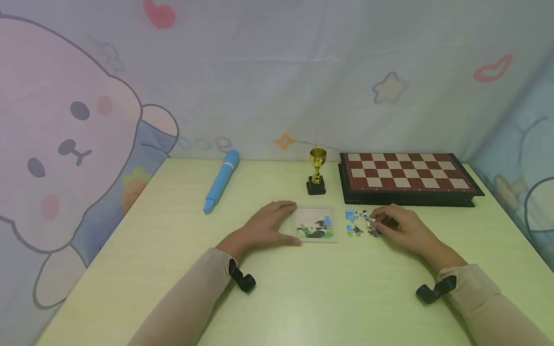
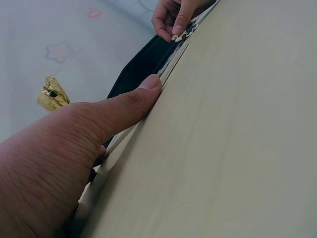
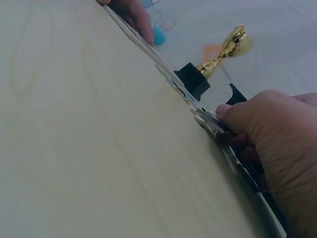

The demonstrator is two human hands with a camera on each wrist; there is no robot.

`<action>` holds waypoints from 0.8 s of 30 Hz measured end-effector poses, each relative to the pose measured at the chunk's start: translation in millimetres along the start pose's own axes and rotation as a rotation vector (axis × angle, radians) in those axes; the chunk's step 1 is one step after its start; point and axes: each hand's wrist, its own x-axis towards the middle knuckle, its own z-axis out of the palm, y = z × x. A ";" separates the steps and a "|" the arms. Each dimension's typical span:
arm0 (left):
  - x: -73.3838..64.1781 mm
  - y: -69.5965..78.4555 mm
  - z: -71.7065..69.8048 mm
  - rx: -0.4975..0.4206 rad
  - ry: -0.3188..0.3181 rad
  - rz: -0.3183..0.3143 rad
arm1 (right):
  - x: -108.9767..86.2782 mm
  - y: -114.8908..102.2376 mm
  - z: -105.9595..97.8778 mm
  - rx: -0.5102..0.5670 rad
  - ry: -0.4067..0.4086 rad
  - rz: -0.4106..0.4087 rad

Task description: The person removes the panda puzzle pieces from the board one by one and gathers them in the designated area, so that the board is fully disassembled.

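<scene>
A small square puzzle tray (image 1: 320, 241) lies flat on the table, partly filled with a panda picture along its lower and right parts. My left hand (image 1: 270, 225) holds the tray at its left side, thumb at the near corner and fingers at the far corner. To the right of the tray lie several loose jigsaw pieces (image 1: 355, 230), blue, green, black and white. Over them my right hand (image 1: 403, 228) pinches a jigsaw piece (image 2: 176, 37) between thumb and fingertips. Its printed face is mostly hidden by the fingers.
Behind the loose pieces sits a checkered board-game box (image 1: 407, 173) with black edges. A gold trophy cup (image 1: 317, 166) on a black base stands behind the tray. At the back left lies a blue capped stick (image 1: 222, 180). A printed cloth (image 1: 259, 72) hangs behind the table.
</scene>
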 end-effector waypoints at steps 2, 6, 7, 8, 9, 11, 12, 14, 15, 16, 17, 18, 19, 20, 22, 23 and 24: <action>0.5 -0.4 -0.1 -0.003 0.002 0.001 | 0.4 0.4 -0.2 -0.008 0.000 0.000; 1.0 -1.0 -0.1 0.002 0.003 0.001 | 0.6 0.5 -0.1 -0.016 -0.001 0.005; 0.9 -1.0 -0.1 0.000 0.002 0.003 | 0.4 0.5 0.2 -0.015 -0.001 0.006; 0.8 -1.1 -0.1 0.001 0.001 0.003 | 0.0 0.9 0.6 -0.013 -0.001 0.001; 0.6 -1.1 -0.2 -0.001 0.000 0.003 | -0.3 1.2 1.1 -0.012 0.001 -0.002; 0.1 -0.8 -0.6 -0.012 -0.002 0.002 | -0.9 2.2 1.9 -0.009 0.007 -0.014; -0.2 -0.6 -0.9 -0.019 -0.003 0.001 | -1.2 2.8 2.3 -0.010 0.009 -0.019; -0.5 -0.1 -1.8 -0.029 -0.003 -0.003 | -1.4 4.6 2.6 -0.013 0.018 -0.034; -0.6 0.1 -2.0 -0.032 -0.004 -0.006 | -1.3 5.0 2.7 -0.016 0.022 -0.039; -0.6 0.1 -2.0 -0.031 -0.004 -0.006 | -1.3 5.5 2.8 -0.017 0.026 -0.048; -0.6 0.1 -1.9 -0.027 -0.004 -0.006 | -1.3 6.1 3.0 -0.020 0.030 -0.054; -0.6 0.1 -1.9 -0.023 -0.004 -0.006 | -1.3 6.4 3.1 -0.025 0.032 -0.056; -0.7 0.2 -1.8 -0.022 -0.004 -0.007 | -1.5 6.6 3.2 -0.028 0.034 -0.059; -0.8 0.2 -1.7 -0.024 -0.005 -0.005 | -1.6 6.6 3.1 -0.031 0.034 -0.056; -0.9 0.2 -1.6 -0.023 -0.005 -0.004 | -1.8 6.4 3.0 -0.038 0.031 -0.047; -0.9 0.3 -1.7 -0.025 -0.006 -0.003 | -1.8 6.4 2.8 -0.043 0.028 -0.041; -0.9 0.4 -1.9 -0.029 -0.006 -0.002 | -1.8 6.0 2.5 -0.046 0.025 -0.035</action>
